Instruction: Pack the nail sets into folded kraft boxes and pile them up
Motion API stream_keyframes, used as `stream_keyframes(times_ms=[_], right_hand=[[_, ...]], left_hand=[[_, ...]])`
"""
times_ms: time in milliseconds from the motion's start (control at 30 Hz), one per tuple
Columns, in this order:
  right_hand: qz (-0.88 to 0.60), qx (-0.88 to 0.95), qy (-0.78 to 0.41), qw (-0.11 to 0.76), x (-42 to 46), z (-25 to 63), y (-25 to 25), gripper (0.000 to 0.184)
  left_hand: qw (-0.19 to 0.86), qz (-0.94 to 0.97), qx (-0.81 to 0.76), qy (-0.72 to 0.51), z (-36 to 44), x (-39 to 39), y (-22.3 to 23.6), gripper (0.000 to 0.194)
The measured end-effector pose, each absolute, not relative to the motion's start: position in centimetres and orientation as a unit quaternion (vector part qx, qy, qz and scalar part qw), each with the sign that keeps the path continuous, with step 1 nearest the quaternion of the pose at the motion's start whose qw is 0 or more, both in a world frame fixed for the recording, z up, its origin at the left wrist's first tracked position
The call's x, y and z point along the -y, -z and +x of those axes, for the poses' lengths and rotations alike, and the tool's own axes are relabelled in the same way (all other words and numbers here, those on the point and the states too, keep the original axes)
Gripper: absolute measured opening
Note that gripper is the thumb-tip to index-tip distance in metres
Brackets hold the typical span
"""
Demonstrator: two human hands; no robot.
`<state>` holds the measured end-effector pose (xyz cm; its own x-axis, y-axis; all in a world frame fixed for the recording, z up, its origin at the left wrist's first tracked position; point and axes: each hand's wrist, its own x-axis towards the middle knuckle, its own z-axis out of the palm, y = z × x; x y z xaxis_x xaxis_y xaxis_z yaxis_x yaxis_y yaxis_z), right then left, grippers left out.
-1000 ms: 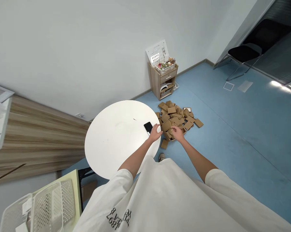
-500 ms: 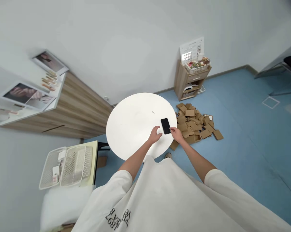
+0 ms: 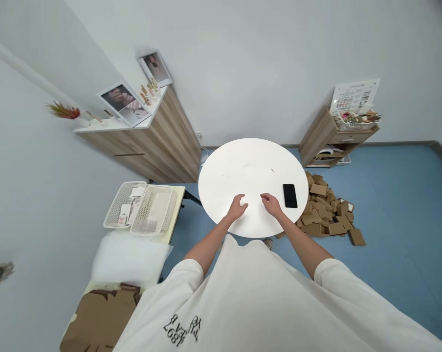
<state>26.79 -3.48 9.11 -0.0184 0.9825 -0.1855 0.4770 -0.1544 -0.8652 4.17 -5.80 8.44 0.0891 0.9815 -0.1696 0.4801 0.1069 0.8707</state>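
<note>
A black smartphone [image 3: 290,195] lies flat near the right edge of a round white table [image 3: 221,186]. Just left of it, my right hand [image 3: 271,204] is over the table with fingers extended and nothing held. The hand and the smartphone are apart. My left hand [image 3: 237,207] hovers over the front part of the tabletop, its thumb and fingers spread around air. A small dark mark [image 3: 273,170] shows on the table, too small to make out.
Many small cardboard boxes [image 3: 320,215] are heaped on the blue floor at right. Behind them stands a wooden cabinet [image 3: 316,134] with a flower basket. A side table at left bears white plastic baskets [image 3: 153,210], bubble wrap [image 3: 129,259] and cardboard [image 3: 103,318].
My right hand has left the smartphone's edge and now sits to its left, nearer my left hand. The view has swung left, showing more of the side table.
</note>
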Motion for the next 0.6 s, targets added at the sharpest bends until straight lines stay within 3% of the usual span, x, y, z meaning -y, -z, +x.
stream_keyframes(times_ms=[267,600], right_hand=[[-0.611,0.607,-0.441,0.254,6.3,14.3,-9.3,0.032],[-0.532,0.684,-0.464,0.185,5.9,5.1,-10.3,0.031]], left_hand=[[0.452,0.543,-0.633,-0.317,-7.2,9.6,-8.3,0.052],[0.431,0.451,-0.688,-0.371,-15.4,13.8,-8.4,0.048]])
